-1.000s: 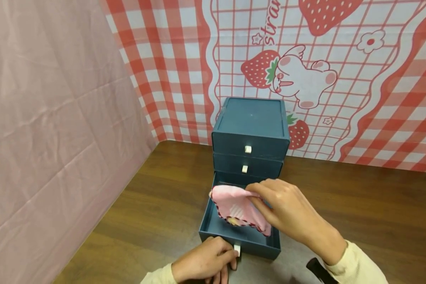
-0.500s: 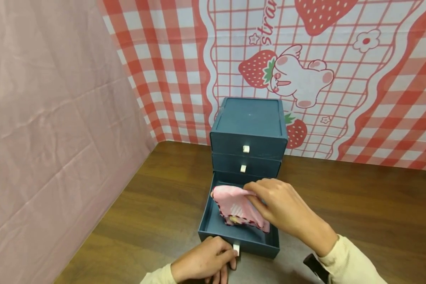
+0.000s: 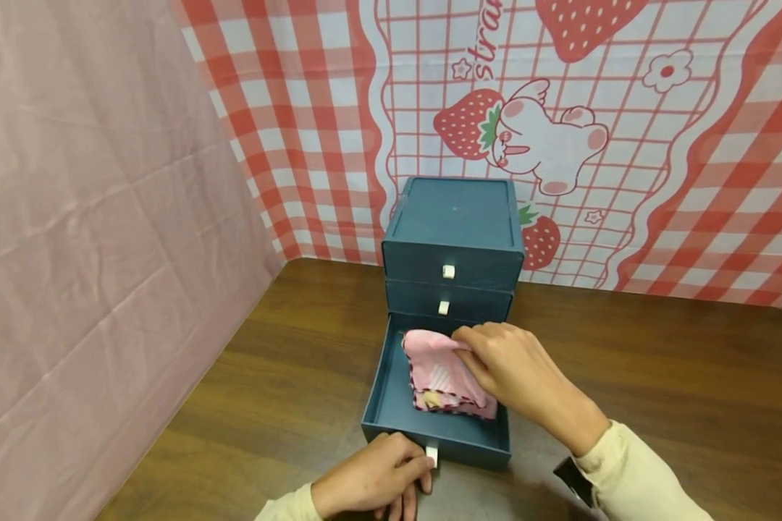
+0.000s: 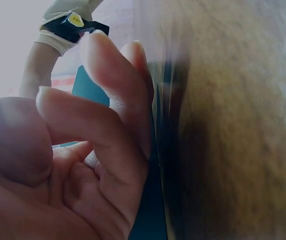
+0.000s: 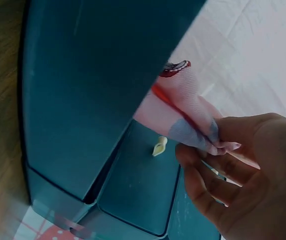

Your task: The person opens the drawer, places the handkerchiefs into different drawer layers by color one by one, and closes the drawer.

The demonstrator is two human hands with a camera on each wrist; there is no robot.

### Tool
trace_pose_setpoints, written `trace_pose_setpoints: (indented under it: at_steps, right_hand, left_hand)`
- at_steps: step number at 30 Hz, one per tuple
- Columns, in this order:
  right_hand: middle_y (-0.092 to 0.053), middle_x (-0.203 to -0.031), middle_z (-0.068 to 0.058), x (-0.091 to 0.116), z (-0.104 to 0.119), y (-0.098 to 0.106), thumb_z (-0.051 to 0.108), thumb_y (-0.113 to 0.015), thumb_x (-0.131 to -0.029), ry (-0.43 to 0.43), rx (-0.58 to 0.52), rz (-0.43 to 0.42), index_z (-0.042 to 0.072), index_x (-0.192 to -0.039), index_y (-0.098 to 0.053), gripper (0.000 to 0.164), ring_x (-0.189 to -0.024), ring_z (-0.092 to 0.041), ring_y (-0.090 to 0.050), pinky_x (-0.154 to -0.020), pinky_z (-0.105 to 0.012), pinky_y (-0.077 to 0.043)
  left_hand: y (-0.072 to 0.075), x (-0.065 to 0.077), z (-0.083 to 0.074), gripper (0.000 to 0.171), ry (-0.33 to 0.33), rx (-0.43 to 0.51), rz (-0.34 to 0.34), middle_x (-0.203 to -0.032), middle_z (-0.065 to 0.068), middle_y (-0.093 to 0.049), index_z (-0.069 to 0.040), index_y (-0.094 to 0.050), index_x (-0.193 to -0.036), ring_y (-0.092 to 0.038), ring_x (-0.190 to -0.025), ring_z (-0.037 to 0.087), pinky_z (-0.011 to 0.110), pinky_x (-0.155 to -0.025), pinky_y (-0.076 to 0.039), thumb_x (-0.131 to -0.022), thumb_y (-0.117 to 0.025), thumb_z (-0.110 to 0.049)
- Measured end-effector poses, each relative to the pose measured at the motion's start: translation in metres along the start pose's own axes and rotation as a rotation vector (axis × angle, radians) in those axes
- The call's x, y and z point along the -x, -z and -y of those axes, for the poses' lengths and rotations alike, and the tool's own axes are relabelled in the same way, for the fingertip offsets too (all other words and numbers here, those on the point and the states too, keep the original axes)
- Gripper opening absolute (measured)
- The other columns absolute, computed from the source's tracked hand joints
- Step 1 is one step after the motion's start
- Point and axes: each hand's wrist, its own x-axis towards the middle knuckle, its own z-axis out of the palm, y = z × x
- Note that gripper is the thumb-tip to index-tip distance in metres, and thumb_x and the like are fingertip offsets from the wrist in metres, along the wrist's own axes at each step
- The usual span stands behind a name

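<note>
A pink handkerchief (image 3: 446, 373) with a dark red stitched edge hangs folded inside the pulled-out bottom drawer (image 3: 391, 416) of a dark blue drawer unit. My right hand (image 3: 515, 365) pinches its upper edge between thumb and fingers. In the right wrist view the gathered cloth (image 5: 183, 115) stands out from those fingertips, and its lower part is hidden behind the drawer wall. At the drawer front, my left hand (image 3: 381, 470) has its fingertips on the white handle (image 3: 432, 456). The left wrist view shows its fingers (image 4: 93, 120) curled; the handle is hidden there.
The unit's upper two drawers, with white handles (image 3: 448, 272), are closed. Everything stands on a brown wooden table (image 3: 254, 391). A strawberry-print curtain (image 3: 326, 145) hangs behind, and a plain pink cloth (image 3: 104, 217) covers the left side.
The right hand has lowered the handkerchief slightly further into the drawer, and its lower folds have gathered there. The left hand stays at the handle. The head view has shifted a little.
</note>
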Motion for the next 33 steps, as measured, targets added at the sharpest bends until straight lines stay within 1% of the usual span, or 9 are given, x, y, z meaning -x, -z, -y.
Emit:
trace_pose_setpoints:
  at_steps: [4,7,14,20,27,33]
  right_hand:
    - [-0.060,-0.069,0.008,0.000,-0.002,-0.005,0.017,-0.074,-0.090,-0.032,0.000,0.055,0.014,-0.094,-0.071,0.005,-0.060,-0.007,-0.050,-0.055,-0.027,-0.046]
    - [-0.060,-0.069,0.007,0.000,-0.003,-0.009,0.017,-0.074,-0.090,-0.036,0.009,0.071,0.014,-0.092,-0.071,0.005,-0.059,-0.008,-0.050,-0.055,-0.029,-0.047]
    - [-0.057,-0.065,0.006,0.002,-0.007,-0.017,0.018,-0.074,-0.090,-0.043,0.035,0.045,0.013,-0.089,-0.070,0.007,-0.059,-0.011,-0.051,-0.055,-0.031,-0.046]
    - [-0.059,-0.064,0.004,0.002,-0.007,-0.025,0.020,-0.073,-0.092,-0.067,0.062,0.016,0.011,-0.091,-0.071,0.009,-0.058,-0.012,-0.051,-0.057,-0.033,-0.046]
    - [-0.062,-0.066,0.002,0.003,-0.007,-0.029,0.020,-0.073,-0.092,-0.102,0.084,0.018,0.010,-0.092,-0.072,0.011,-0.059,-0.013,-0.052,-0.057,-0.032,-0.045]
    - [-0.064,-0.068,0.001,0.003,-0.009,-0.030,0.021,-0.073,-0.092,-0.094,0.083,0.023,0.009,-0.094,-0.072,0.012,-0.061,-0.015,-0.053,-0.058,-0.032,-0.045]
  left_hand:
    - [0.000,0.000,0.000,0.034,-0.003,0.004,0.007,-0.049,0.002,-0.062,-0.005,-0.065,-0.075,-0.051,-0.034,0.005,0.027,-0.027,-0.041,-0.104,-0.050,-0.017]
    - [0.001,0.000,0.000,0.035,-0.002,0.004,0.011,-0.050,0.002,-0.063,-0.006,-0.065,-0.076,-0.051,-0.034,0.005,0.027,-0.027,-0.041,-0.104,-0.050,-0.018]
    - [0.001,-0.001,0.001,0.035,0.000,0.004,0.014,-0.050,0.002,-0.063,-0.006,-0.065,-0.076,-0.051,-0.034,0.005,0.027,-0.027,-0.041,-0.104,-0.050,-0.018]
    - [0.000,0.000,0.000,0.034,-0.003,0.009,0.009,-0.049,0.002,-0.063,-0.006,-0.065,-0.076,-0.051,-0.034,0.005,0.026,-0.027,-0.040,-0.104,-0.050,-0.018]
    - [0.000,0.000,0.000,0.034,0.007,0.018,0.010,-0.050,0.003,-0.063,-0.005,-0.065,-0.076,-0.052,-0.034,0.006,0.024,-0.027,-0.038,-0.104,-0.050,-0.019]
    - [0.000,0.000,0.000,0.034,0.007,0.014,0.009,-0.050,0.003,-0.063,-0.005,-0.065,-0.077,-0.052,-0.034,0.006,0.023,-0.027,-0.037,-0.104,-0.050,-0.019]
